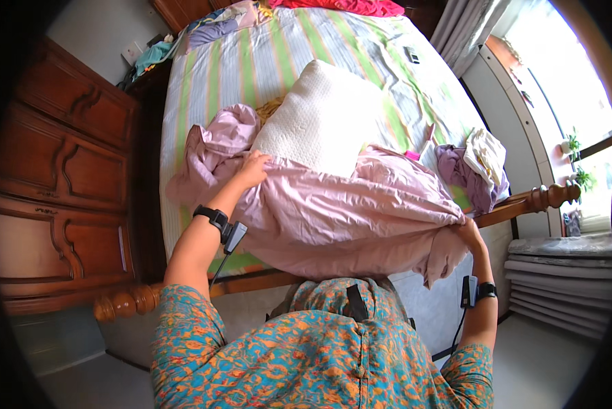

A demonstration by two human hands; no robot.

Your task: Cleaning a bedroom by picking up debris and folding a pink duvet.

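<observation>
A striped sheet point(207, 88) covers the upper centre; a brown wardrobe point(60, 170) stands at left, a bright window point(578, 68) at upper right. At centre, the white pillow point(326, 116) touches the pink cover point(333, 211), whose edge the left hand point(253, 169) pinches; the right hand point(467, 232) clutches its right end.

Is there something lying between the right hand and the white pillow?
Yes: the pink cloth, held at its right end by the right hand, stretches in folds between it and the white pillow.
</observation>
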